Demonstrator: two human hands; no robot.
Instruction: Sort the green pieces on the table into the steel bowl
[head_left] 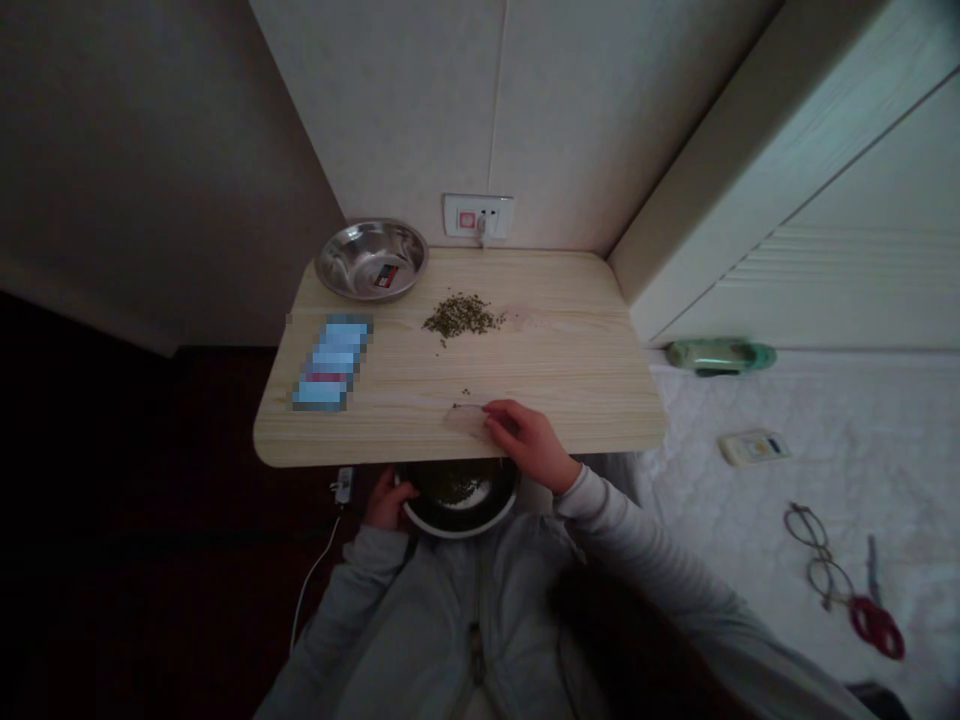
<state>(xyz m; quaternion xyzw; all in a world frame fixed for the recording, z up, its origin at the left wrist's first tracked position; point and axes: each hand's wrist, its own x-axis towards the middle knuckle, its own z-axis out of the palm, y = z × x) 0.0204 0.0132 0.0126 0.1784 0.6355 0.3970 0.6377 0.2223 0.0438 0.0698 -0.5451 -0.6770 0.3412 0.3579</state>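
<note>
Just below the front edge of the small wood-grain table (570,360), my left hand (387,502) grips the left side of a bowl (461,528). The bowl has a pale rim and a dark inside, with small greenish grains in it. My right hand (529,442) pinches a thin, clear plastic piece (466,420) flat near the table's front edge, above the bowl. A few loose grains (466,391) lie just beyond it. Further back is a scattered pile of small green grains (461,317), perhaps mung beans.
A steel bowl (373,262) stands at the back left, with a blurred-out phone (332,362) before it. A plug sits in the wall socket (478,217). On the white bed at right lie a green bottle (721,356), a remote (754,447), glasses (817,555) and red-handled scissors (876,625).
</note>
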